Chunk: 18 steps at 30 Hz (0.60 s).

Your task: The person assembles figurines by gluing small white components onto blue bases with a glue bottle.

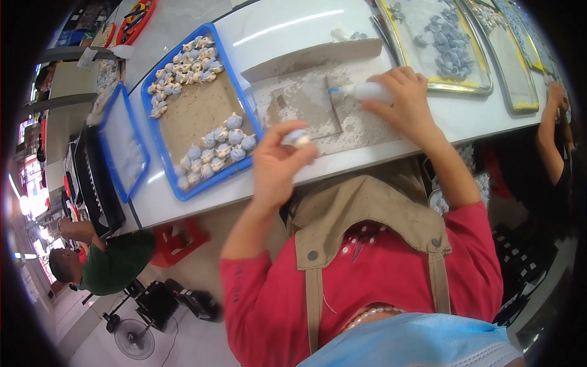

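Observation:
My left hand point(276, 164) is closed around a small blue-and-cream figurine point(298, 137), pinched between thumb and fingers above the table's near edge. In my right hand point(406, 101) is a white squeeze bottle point(372, 92) with a thin blue nozzle, tilted so that its tip points left. Beneath the nozzle lies a stained, dusty work board point(361, 125) bearing a square greyish plate point(309, 107). To the left stands a blue-rimmed tray point(176, 191) with several similar figurines point(223, 144) grouped at its far and near ends.
A cardboard strip point(312, 59) stands along the board's far side. At the right, a metal tray point(483, 84) holds loose blue-grey pieces point(449, 46), with more trays beyond. Another blue-rimmed tray point(125, 196) is at far left. Other people sit at both sides; a fan point(134, 338) stands on the floor.

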Motion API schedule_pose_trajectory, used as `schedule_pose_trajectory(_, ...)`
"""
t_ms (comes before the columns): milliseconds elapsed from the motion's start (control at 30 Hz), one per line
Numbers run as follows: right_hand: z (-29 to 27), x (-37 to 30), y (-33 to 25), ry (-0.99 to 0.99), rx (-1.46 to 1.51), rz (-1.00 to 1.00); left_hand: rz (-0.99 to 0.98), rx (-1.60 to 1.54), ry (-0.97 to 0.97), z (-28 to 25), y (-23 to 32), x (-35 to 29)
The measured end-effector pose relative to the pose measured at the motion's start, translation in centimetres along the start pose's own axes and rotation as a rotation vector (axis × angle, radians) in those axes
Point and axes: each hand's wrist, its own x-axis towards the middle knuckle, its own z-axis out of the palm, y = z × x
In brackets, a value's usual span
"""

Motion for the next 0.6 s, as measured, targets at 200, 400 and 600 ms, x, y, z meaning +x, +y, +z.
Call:
schedule_pose_trajectory(200,-1.5,-3.0,-0.6,0.139,0.222,0.095,-0.188,-0.269,0.039,5.0,-2.8,-0.7)
schedule_pose_trajectory(400,-5.4,-5.0,-2.6,0.135,0.457,0.151,-0.132,-0.196,0.048,5.7,-4.0,-1.3)
schedule_pose_trajectory(600,-6.8,-4.7,-3.9,0.103,0.299,-0.01,-0.089,-0.112,0.095,5.6,-3.9,-1.8)
